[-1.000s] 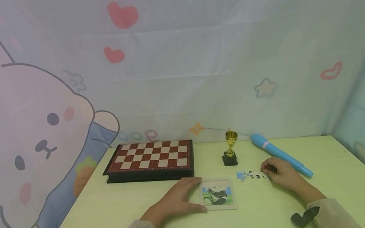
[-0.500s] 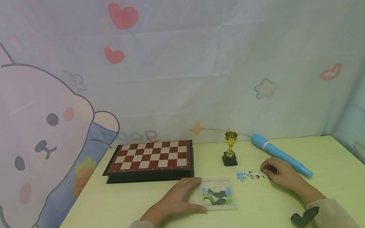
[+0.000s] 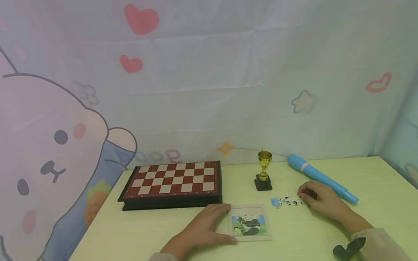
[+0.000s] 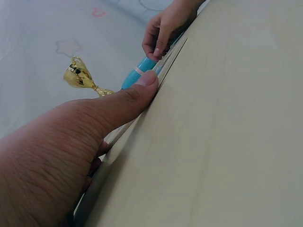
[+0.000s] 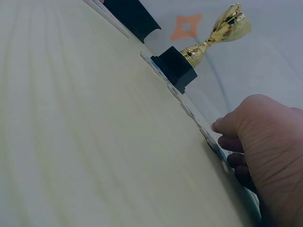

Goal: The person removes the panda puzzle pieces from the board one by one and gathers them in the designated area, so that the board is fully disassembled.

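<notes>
Bare left hand [image 3: 203, 229] lies spread against puzzle tray [image 3: 250, 224]; right hand [image 3: 323, 201] pinches puzzle strip [image 3: 289, 201] (loose).

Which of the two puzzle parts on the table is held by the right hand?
The loose strip of joined pieces, right of the framed panda board; the right hand pinches its end.

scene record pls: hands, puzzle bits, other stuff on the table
left hand: rests flat against the puzzle tray, thumb along its near edge
right hand: fingers curled on the joined puzzle strip
strip: right of the tray, apart from it
trophy: upright, behind the strip
blue pen: lying behind right hand
chessboard: closed, far left
</notes>
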Demonstrator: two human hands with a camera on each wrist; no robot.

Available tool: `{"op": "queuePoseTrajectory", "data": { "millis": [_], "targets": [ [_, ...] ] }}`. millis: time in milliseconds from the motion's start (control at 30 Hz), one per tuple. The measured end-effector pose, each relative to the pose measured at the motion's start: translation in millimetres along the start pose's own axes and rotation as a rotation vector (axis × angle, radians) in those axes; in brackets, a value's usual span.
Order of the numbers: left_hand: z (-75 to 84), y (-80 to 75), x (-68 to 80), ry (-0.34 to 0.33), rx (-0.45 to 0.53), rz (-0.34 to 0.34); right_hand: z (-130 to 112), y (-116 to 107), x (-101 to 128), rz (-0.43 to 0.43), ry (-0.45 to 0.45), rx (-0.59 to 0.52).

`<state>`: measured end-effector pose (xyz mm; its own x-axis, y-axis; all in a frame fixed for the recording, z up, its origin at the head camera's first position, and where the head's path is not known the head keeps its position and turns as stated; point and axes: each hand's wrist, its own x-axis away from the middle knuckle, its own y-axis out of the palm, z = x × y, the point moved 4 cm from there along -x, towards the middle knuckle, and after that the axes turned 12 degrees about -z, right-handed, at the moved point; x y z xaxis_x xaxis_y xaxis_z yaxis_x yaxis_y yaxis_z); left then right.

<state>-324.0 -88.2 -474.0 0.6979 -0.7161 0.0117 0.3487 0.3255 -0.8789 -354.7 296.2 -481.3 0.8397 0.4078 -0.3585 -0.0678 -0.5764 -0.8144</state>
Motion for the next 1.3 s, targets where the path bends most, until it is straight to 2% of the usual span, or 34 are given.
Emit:
{"op": "queuePoseTrajectory", "data": {
  "millis": [133,333,500,600,800,967,1133,1300],
  "targets": [
    [-1.6,1.0,-0.2,0.005,-0.009,0.004,-8,3,-2,0.022,-0.097,0.030],
    [-3.3,2.3,-1.1,0.004,-0.015,0.006,-38,13,-13,0.033,-0.244,0.058],
    [-2.5,2.6,-1.5,-0.001,-0.009,0.002,-71,34,-24,0.018,-0.378,0.039],
    [-1.8,2.5,-1.1,0.003,-0.012,0.002,-91,49,-30,-0.018,-0.424,0.030],
    [-2.5,1.0,-0.3,0.012,-0.022,0.010,-123,76,-47,-0.130,-0.421,-0.018],
    [-4.3,1.5,1.4,0.006,-0.015,0.003,-140,94,-56,-0.212,-0.437,-0.017],
    [-2.9,1.7,2.0,0.015,-0.004,0.001,-141,99,-56,-0.227,-0.425,0.035],
    [-1.5,0.7,0.1,0.018,-0.013,0.006,-137,98,-55,-0.241,-0.382,0.029]
  ]
}}
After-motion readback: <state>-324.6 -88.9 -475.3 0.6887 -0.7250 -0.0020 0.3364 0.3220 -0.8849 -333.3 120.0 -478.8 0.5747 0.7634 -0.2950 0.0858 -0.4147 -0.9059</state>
